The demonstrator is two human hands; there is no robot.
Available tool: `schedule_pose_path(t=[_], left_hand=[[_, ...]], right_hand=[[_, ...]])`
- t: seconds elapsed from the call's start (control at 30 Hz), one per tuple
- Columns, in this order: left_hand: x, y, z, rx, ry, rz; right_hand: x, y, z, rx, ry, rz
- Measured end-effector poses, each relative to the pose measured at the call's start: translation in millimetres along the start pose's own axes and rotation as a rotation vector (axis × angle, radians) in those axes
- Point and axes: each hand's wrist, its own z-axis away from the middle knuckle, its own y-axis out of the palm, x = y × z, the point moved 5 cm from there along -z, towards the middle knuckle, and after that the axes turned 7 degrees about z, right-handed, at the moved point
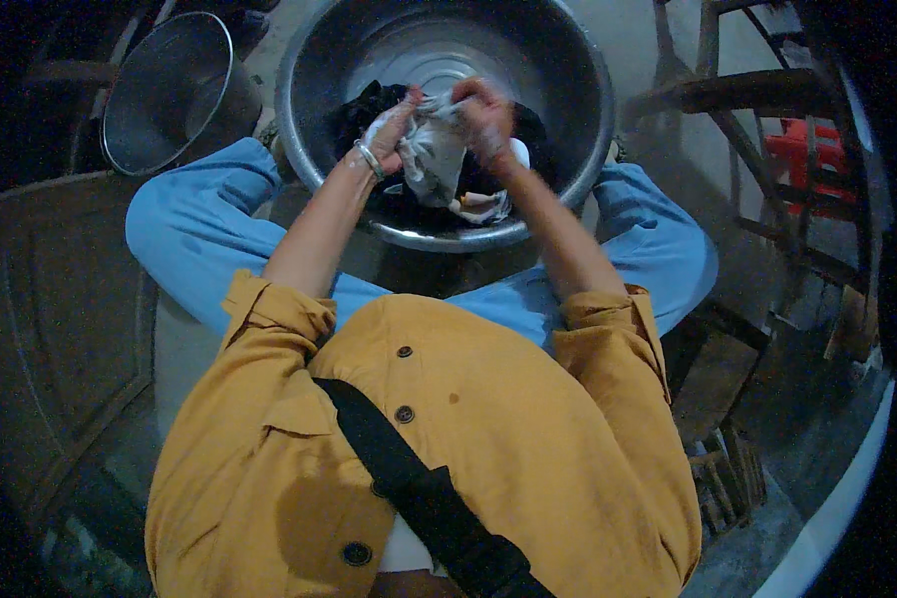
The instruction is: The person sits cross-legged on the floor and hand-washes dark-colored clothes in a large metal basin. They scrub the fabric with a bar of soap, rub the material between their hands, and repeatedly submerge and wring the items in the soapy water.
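Note:
Between my knees stands a large round metal basin. Over it my left hand and my right hand grip a wet, light grey cloth, bunched at the top and hanging down between them. The left hand, with a bangle at its wrist, closes on the cloth's left side. The fingers of the right are curled on its upper right part, slightly blurred. Below lie dark clothes and a pale piece of cloth in the basin. What kind of garment the grey cloth is, I cannot tell.
A metal bucket is tilted on the floor at the far left. To the right are wooden chair frames and a red plastic stool-like thing. A brown wooden panel is at my left, and a small slatted wooden piece at the lower right.

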Motion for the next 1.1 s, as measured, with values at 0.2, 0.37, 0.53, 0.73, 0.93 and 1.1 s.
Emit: schedule_pose_path(t=[0.2, 0.37, 0.53, 0.73, 0.93, 1.1], left_hand=[[38, 11, -1, 0.074, 0.099, 0.182], [29, 8, 3, 0.11, 0.04, 0.042], [45, 13, -2, 0.04, 0.007, -0.159], [-2, 21, 9, 0.036, 0.071, -0.951], [-33, 0, 6, -0.015, 0.32, -1.354], [-9, -3, -1, -0.076, 0.345, -0.572]], right_hand=[[-1, 34, 16, 0.034, -0.423, 0.931], [16, 37, 28, -0.044, -0.471, 0.914], [-27, -9, 6, 0.072, 0.139, 0.588], [-12, -21, 10, 0.35, 0.273, 0.223], [-42, -26, 22, 0.545, 0.417, -0.029], [-30, -22, 18, -0.106, 0.334, -0.431]])
